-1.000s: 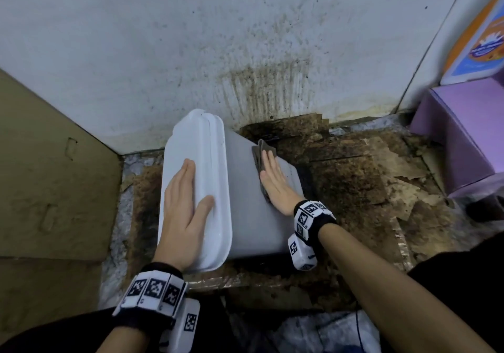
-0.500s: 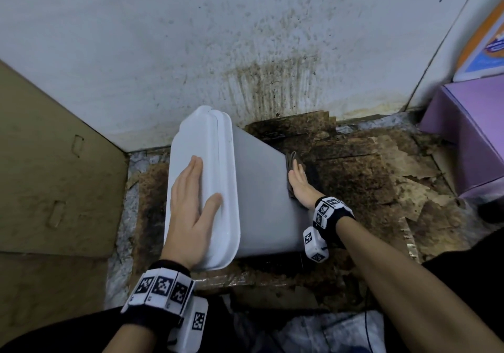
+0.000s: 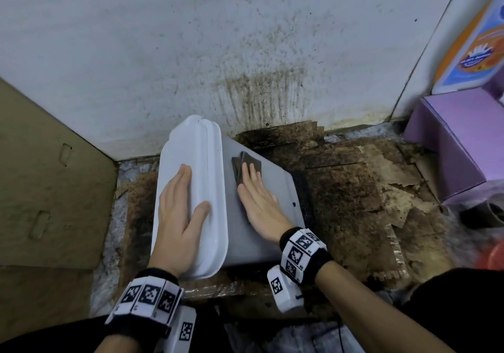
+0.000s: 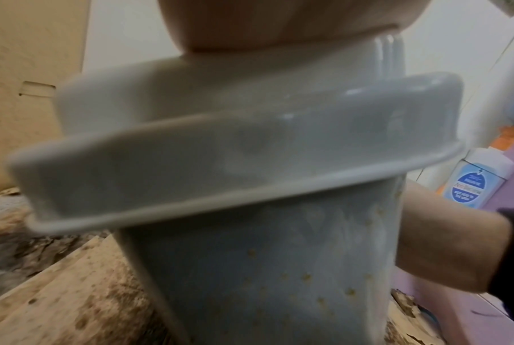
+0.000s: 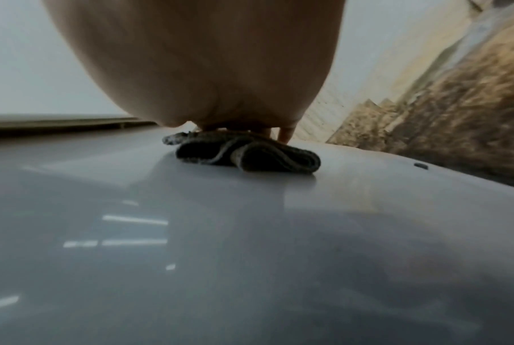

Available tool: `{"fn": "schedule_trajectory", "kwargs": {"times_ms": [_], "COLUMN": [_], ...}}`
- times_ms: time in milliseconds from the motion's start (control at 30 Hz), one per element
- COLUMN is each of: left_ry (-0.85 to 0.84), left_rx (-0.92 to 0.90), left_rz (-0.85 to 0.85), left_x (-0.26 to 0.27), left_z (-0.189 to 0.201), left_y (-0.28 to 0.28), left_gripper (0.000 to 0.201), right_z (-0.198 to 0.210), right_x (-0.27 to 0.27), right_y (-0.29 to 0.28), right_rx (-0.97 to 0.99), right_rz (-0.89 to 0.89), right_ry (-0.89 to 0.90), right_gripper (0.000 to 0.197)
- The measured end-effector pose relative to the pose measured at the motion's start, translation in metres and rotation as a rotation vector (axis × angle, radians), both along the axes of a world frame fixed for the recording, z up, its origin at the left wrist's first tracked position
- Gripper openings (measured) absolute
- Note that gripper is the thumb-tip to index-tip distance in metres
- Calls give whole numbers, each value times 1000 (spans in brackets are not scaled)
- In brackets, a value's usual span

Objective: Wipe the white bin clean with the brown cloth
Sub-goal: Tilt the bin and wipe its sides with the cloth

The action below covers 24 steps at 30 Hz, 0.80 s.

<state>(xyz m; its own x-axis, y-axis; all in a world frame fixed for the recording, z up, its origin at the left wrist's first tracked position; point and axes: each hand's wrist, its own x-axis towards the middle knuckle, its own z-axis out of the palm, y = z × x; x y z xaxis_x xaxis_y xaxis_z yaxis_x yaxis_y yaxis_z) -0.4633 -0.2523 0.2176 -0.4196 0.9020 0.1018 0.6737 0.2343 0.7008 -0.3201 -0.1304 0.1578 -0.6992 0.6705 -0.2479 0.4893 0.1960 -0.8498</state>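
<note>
the flat right hand (image 3: 255, 197) presses the brown cloth (image 3: 246, 163) on the white bin (image 3: 272, 216). the left hand (image 3: 178, 216), fingers straight, steadies its lid (image 3: 210, 162). keep firm, overlapping strokes.

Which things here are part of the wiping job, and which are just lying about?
Job: white plastic bin, folded brown cloth, left hand steadying the lid, right hand pressing the cloth.

Lying about: purple cardboard box, tan cardboard sheet, blue-labelled white bottle.

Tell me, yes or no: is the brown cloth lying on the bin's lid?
No, the right hand presses the brown cloth against the white bin side wall.
</note>
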Motion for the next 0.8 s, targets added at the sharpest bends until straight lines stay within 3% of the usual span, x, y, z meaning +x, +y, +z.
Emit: {"fn": "schedule_trajectory", "kwargs": {"times_ms": [100, 367, 633, 800], "left_ry": [2, -40, -56, -19], "left_rx": [-6, -36, -33, -18], "left_rz": [-4, 10, 11, -7], "left_x": [4, 2, 1, 6], "left_z": [1, 4, 5, 5], "left_y": [1, -2, -5, -2], "left_gripper": [72, 67, 67, 74], "right_z": [-2, -39, -74, -68], "right_x": [5, 12, 50, 56], "right_y": [-4, 4, 1, -13], "right_rx": [88, 88, -75, -99], "right_rz": [-20, 11, -98, -133], "right_ry": [-16, 94, -105, -155], "right_gripper": [58, 57, 55, 52]}}
